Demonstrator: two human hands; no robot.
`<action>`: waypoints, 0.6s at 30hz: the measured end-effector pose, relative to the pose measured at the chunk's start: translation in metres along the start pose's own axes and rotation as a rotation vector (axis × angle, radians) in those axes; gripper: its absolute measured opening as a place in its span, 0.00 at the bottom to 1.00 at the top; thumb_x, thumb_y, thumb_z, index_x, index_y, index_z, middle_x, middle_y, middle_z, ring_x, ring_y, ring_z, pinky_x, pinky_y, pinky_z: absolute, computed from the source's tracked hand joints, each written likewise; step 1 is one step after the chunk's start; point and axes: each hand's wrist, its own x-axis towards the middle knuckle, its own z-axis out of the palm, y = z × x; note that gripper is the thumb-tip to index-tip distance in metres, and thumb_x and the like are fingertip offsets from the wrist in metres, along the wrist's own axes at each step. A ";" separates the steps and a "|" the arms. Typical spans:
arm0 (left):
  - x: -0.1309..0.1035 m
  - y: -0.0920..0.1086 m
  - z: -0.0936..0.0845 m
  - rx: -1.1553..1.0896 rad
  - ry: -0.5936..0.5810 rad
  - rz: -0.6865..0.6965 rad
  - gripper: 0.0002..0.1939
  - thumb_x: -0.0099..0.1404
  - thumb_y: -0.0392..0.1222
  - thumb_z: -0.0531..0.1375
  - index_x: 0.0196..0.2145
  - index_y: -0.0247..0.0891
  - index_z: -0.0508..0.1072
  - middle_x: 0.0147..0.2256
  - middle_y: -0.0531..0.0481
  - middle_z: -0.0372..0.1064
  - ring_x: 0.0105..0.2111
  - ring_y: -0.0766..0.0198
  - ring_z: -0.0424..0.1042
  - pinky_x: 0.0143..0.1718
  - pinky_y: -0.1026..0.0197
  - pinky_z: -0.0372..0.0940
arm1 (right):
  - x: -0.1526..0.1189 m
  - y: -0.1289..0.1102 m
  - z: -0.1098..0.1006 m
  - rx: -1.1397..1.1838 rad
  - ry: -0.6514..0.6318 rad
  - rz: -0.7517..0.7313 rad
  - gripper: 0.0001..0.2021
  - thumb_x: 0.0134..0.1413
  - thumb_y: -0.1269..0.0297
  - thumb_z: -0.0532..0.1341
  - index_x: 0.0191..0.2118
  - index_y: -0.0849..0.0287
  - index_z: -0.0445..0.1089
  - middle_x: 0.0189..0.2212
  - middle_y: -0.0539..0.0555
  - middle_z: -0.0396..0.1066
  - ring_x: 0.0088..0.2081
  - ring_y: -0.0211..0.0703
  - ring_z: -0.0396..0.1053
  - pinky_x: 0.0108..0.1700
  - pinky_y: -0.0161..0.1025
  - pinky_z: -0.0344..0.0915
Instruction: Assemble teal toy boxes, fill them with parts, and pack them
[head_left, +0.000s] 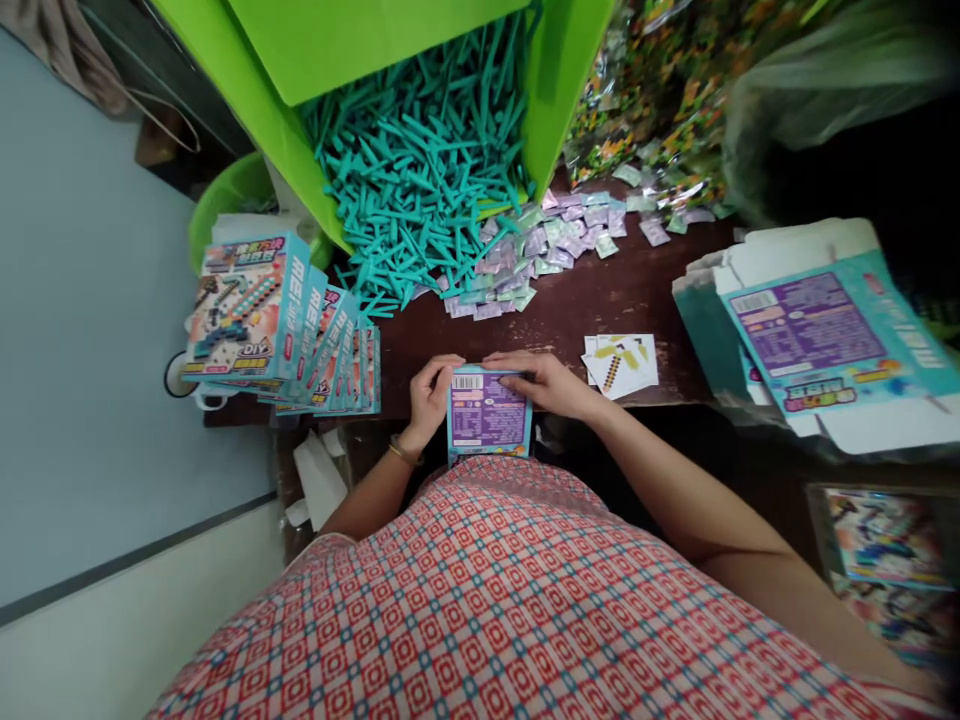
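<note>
A small blue and purple cardboard box (489,412) lies at the table's front edge against my body, its printed back with a barcode facing up. My left hand (433,396) grips its left side, fingers curled at the far left corner. Over the far right edge, my right hand (546,383) is closed on the box, thumb on the printed face. Both hands touch the far edge. To the right lie printed leaflets (621,364) showing a yellow pickaxe. Beyond the hands is a heap of small pastel packets (536,250).
Teal plastic sticks (427,180) spill from a green bin (577,60). Several finished-looking boxes (247,310) are stacked at the left. Flattened cartons (840,330) lie at the right. Clear bags of colourful small pieces (667,90) stand behind, on the brown table (480,335).
</note>
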 end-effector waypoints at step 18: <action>0.038 0.030 -0.028 0.370 0.179 0.358 0.20 0.79 0.55 0.54 0.59 0.43 0.74 0.58 0.39 0.73 0.61 0.48 0.72 0.67 0.39 0.65 | -0.008 -0.030 0.054 -0.899 0.219 -0.230 0.26 0.68 0.48 0.66 0.65 0.57 0.72 0.65 0.59 0.71 0.61 0.54 0.71 0.63 0.47 0.71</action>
